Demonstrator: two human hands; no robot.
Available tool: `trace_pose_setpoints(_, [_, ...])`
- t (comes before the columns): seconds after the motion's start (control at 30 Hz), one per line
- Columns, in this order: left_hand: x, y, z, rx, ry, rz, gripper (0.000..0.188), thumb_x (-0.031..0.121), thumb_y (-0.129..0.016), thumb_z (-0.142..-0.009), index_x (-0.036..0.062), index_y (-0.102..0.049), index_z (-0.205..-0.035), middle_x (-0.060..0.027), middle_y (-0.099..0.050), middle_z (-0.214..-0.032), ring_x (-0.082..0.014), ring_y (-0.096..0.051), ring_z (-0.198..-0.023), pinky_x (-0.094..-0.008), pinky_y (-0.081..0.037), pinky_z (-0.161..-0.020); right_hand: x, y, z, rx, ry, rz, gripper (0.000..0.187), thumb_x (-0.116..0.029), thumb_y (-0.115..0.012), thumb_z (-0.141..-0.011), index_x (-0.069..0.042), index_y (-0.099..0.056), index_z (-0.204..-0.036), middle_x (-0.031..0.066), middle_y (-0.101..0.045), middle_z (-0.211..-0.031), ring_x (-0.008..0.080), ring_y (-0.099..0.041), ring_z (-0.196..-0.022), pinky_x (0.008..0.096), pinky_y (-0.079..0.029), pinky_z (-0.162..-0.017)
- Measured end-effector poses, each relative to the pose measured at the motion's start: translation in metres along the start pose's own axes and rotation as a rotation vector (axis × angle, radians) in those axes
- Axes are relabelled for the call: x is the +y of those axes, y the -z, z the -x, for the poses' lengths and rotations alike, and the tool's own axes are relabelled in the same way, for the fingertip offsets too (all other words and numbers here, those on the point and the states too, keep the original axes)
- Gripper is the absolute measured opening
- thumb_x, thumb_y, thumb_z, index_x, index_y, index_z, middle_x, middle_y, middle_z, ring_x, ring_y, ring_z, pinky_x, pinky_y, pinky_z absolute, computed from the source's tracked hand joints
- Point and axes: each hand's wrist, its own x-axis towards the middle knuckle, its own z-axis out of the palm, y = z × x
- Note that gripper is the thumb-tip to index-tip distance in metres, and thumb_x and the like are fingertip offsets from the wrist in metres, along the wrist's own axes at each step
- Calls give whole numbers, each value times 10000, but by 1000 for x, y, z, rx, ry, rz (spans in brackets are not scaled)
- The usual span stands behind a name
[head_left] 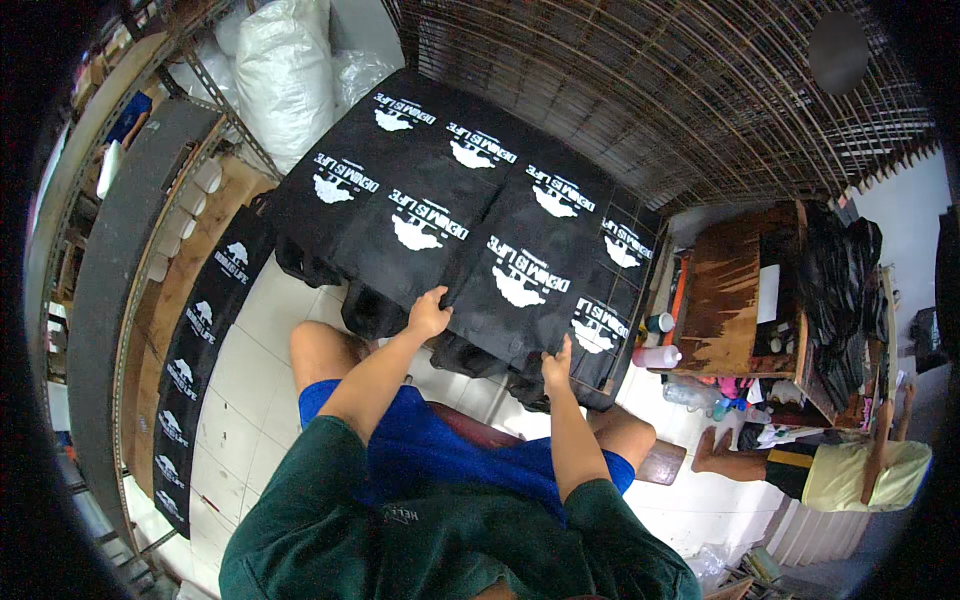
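Note:
In front of me a low surface is covered with black fabric panels [385, 165], laid in rows and each bearing a white animal-shaped print and lettering. My left hand [430, 314] is closed at the near left corner of a printed black fabric panel [492, 322]. At that panel's near right corner my right hand [557, 370] pinches the edge, its index finger pointing forward. The panel lies flat between the two hands. Dark cloth [460, 362] hangs in folds below the near edge.
A long strip of printed black pieces [182, 375] runs along the left shelf. White sacks [283, 80] stand at the far left. Stacked wire racks [620, 80] rise behind. At right are a wooden cabinet [722, 290], a bottle [657, 357] and another person [860, 475].

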Motion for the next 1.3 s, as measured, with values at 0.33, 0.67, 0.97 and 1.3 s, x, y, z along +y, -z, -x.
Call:
trace_pose_setpoints(0.33, [-41, -27, 0, 78, 46, 18, 459, 128, -647, -754, 50, -515, -1186, -181, -609, -1061, -321, -566, -1028, -378, -445, -884, 35, -2, -8, -6, -28, -24, 719, 155, -424, -801, -117, -162, -1413, 147, -364, -1350, 225, -440, -1139, 256, -371, -875])
trace_pose_setpoints(0.67, [-43, -24, -4, 86, 87, 59, 462, 123, -665, -739, 53, -528, -1174, -207, -599, -1061, -337, -581, -987, -377, -451, -862, 52, -7, -21, 192, -19, 177, 629, 64, -520, -800, -90, -277, -1359, 143, -506, -1160, 225, -508, -999, 278, -401, -823])
trace_pose_setpoints(0.97, [-42, -24, -7, 112, 95, 57, 417, 102, -650, -746, 63, -542, -1148, -214, -611, -1001, -349, -598, -915, -390, -466, -814, 20, -14, -6, 322, -48, 344, 588, -1, -599, -740, -120, -419, -1288, 88, -541, -823, 191, -540, -746, 317, -447, -736])
trace_pose_setpoints(1.3, [-51, -24, -11, 122, 92, 38, 387, 84, -640, -731, 70, -557, -1108, -176, -621, -968, -340, -590, -911, -389, -457, -812, 39, -10, -17, 295, 12, 470, 583, -29, -608, -772, -83, -396, -1312, 40, -467, -701, 154, -472, -656, 282, -415, -673])
